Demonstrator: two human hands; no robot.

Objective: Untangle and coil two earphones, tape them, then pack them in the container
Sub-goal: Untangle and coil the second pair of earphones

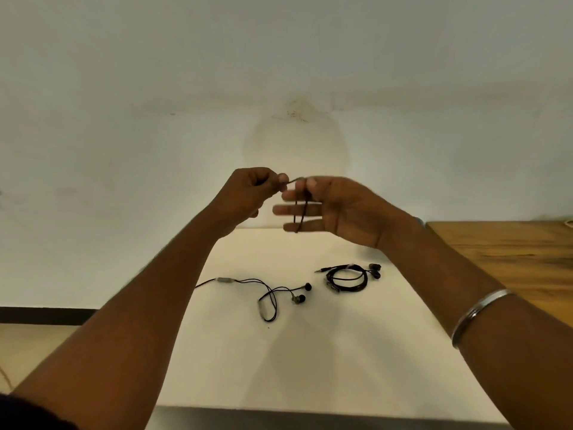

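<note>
Both hands are raised above a white table. My left hand pinches the black cable of one earphone between thumb and fingers. That cable runs across to my right hand, where it is looped around the straight, spread fingers with the thumb on it. The rest of this earphone lies loose on the table below, its two earbuds near the middle. A second black earphone lies in a coil to the right, with its plug sticking out to the left.
A wooden table adjoins the white one on the right. A plain pale wall stands behind. A metal bangle sits on my right forearm. No container or tape is in view.
</note>
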